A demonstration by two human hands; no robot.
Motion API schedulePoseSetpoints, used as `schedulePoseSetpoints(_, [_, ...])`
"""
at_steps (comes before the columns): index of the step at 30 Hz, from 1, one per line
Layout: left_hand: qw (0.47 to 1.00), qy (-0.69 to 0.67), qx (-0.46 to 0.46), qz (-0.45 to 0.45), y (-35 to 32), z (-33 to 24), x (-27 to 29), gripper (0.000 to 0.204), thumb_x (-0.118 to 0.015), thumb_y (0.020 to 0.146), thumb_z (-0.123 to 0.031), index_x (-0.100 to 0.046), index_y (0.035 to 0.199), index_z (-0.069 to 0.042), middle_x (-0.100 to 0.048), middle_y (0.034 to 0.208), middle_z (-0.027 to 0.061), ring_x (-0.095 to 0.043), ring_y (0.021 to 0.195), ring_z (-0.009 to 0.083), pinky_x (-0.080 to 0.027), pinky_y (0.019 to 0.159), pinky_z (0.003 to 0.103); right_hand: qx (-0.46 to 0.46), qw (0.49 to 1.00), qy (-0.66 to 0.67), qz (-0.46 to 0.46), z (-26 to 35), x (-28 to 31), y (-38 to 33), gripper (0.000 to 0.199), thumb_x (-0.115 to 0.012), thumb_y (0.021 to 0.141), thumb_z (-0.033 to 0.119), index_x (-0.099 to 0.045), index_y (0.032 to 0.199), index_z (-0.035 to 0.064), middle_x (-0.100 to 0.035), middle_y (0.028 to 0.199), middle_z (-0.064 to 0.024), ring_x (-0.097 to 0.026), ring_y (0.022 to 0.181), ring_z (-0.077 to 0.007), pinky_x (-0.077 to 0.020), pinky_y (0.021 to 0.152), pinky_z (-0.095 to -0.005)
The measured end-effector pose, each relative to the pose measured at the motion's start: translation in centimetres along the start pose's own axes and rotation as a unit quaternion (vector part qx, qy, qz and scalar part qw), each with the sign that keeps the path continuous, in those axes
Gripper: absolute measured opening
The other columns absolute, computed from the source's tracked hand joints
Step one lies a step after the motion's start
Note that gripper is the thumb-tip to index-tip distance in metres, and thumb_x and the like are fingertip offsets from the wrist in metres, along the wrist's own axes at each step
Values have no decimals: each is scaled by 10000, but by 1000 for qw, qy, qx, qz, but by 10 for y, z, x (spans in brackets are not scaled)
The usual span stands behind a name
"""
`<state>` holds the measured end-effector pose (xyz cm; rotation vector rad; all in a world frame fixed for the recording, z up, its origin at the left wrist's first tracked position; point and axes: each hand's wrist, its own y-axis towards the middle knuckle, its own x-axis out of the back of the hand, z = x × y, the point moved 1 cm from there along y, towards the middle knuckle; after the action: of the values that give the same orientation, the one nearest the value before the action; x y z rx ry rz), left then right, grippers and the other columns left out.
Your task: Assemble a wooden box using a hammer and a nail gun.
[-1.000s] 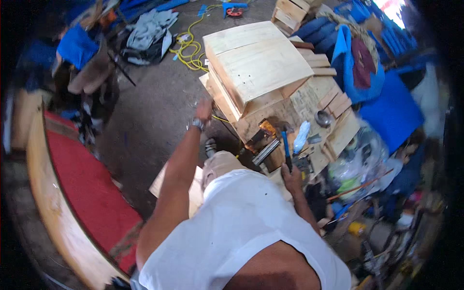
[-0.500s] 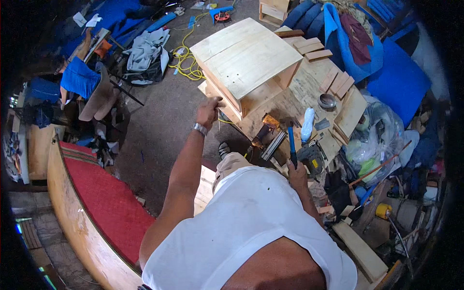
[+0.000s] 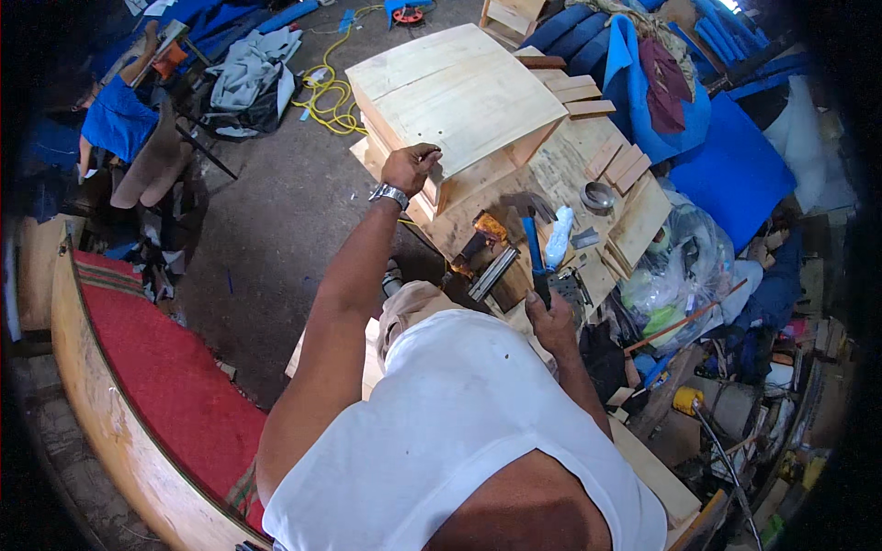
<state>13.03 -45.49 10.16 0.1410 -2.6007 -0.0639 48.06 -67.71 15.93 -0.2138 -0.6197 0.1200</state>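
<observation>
A pale wooden box (image 3: pixel 459 87) with a slightly bowed top panel stands on a plywood work surface (image 3: pixel 478 207); its near side is open. My left hand (image 3: pixel 410 169), a metal watch on its wrist, is at the near left corner of the top panel. Its fingers are pinched together, and anything between them is too small to make out. Two small dark dots show on the panel close by. My right hand (image 3: pixel 552 323) grips a hammer (image 3: pixel 533 246) with a blue and black handle, its head pointing away from me beside a white-blue plastic bottle (image 3: pixel 559 237).
An orange-black power drill (image 3: pixel 481 241) and a metal nail-gun-like tool (image 3: pixel 494 274) lie near the box. Wood strips (image 3: pixel 628 168) and a round metal bowl (image 3: pixel 597 196) are to the right. Yellow cord (image 3: pixel 322 87) coils on the floor. A curved red-padded wooden piece (image 3: pixel 156 358) stands at left.
My left hand has risen from beside the box's near corner to the edge of its top panel. The hammer in my right hand has lifted a little. The whole view has shifted slightly.
</observation>
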Motion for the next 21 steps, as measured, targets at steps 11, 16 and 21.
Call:
schedulePoseSetpoints(11, [999,-40,7,5,-3,6,-11,333,-655,944,-311,-718,1102,-24,-759,935,120,-723,840,192,-546,780,306,29,999,-28,35,49,-24,55,403,-620,968,407,-635,1033,10,-659,759,-177,-666,704,-334,-496,644,-417])
schedulePoseSetpoints(16, [998,35,-46,-13,-9,-3,-7,330,-631,939,-348,-717,1116,-84,-737,1008,144,-715,934,300,-552,827,363,55,995,-82,11,74,-35,93,401,-632,955,398,-631,976,-3,-643,728,-209,-660,692,-368,-489,615,-434])
schedulePoseSetpoints(21, [996,64,-55,-11,-14,-4,-4,335,-605,945,-376,-710,1130,-116,-717,1090,106,-691,984,319,-545,853,395,185,977,-88,-54,117,-30,106,334,-629,960,323,-599,926,-8,-623,668,-153,-637,621,-295,-482,591,-418])
